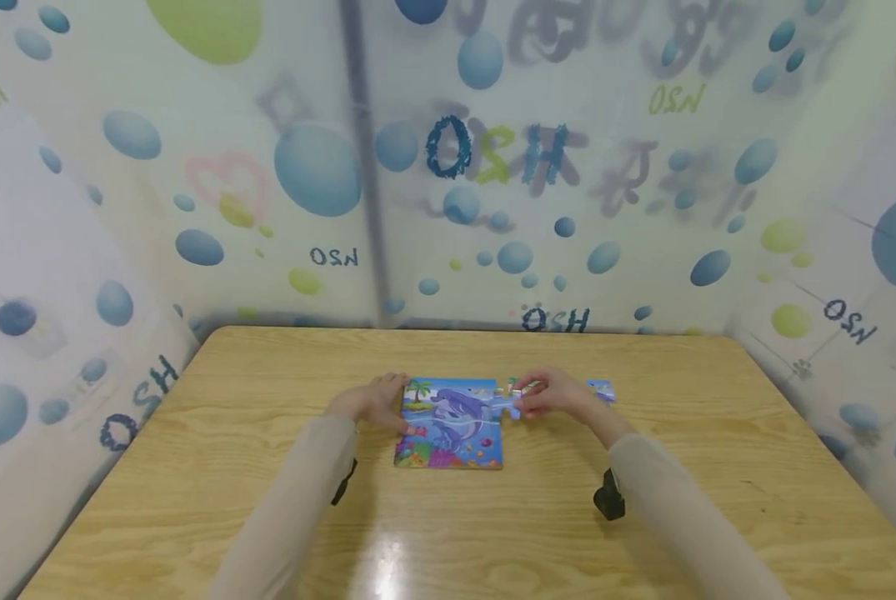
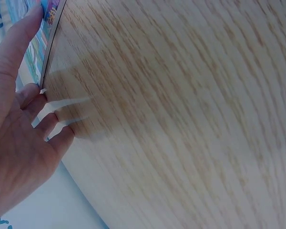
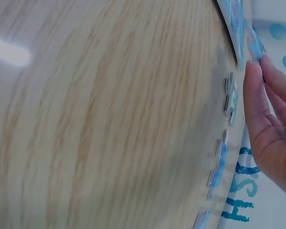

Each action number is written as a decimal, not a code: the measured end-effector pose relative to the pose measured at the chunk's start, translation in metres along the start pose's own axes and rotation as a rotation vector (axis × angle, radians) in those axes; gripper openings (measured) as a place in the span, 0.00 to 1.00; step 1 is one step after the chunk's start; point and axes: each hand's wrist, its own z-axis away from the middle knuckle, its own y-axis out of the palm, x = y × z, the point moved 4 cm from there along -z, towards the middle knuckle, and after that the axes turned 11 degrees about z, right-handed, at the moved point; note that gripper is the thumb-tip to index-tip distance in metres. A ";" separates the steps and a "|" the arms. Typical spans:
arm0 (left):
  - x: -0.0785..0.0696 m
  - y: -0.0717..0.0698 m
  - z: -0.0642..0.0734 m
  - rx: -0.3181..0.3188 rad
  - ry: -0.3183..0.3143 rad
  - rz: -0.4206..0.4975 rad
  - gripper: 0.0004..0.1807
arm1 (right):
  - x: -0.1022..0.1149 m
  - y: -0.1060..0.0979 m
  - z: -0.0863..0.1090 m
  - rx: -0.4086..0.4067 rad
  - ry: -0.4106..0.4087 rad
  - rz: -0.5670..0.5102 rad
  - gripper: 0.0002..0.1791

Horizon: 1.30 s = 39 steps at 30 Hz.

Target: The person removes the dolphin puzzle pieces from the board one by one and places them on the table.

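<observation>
A jigsaw puzzle (image 1: 455,425) with a dolphin picture lies on the wooden table, its right edge next to the right hand. My left hand (image 1: 376,404) rests against its left side, the thumb lying over the picture and the other fingertips along the edge. In the left wrist view the left thumb (image 2: 20,43) is extended over the puzzle's border. Between thumb and fingertips, my right hand (image 1: 556,393) pinches a blue puzzle piece (image 1: 509,406) at the puzzle's upper right edge. The right wrist view shows this piece (image 3: 255,42) tilted above the tabletop.
Loose puzzle pieces (image 3: 219,164) lie in a row along the table's far side, one blue piece (image 1: 602,389) just beyond the right hand. The wooden table (image 1: 192,467) has patterned cloth walls (image 1: 448,250) behind it and on both sides.
</observation>
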 end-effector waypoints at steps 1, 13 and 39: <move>0.000 0.000 0.000 0.000 -0.002 0.000 0.50 | -0.002 -0.001 0.000 -0.005 0.009 -0.014 0.22; 0.001 -0.003 -0.001 0.005 -0.022 -0.006 0.50 | -0.015 -0.009 0.009 0.002 0.039 0.041 0.23; 0.001 0.000 0.000 0.013 -0.032 0.016 0.52 | -0.018 -0.010 0.008 -0.040 0.253 0.305 0.14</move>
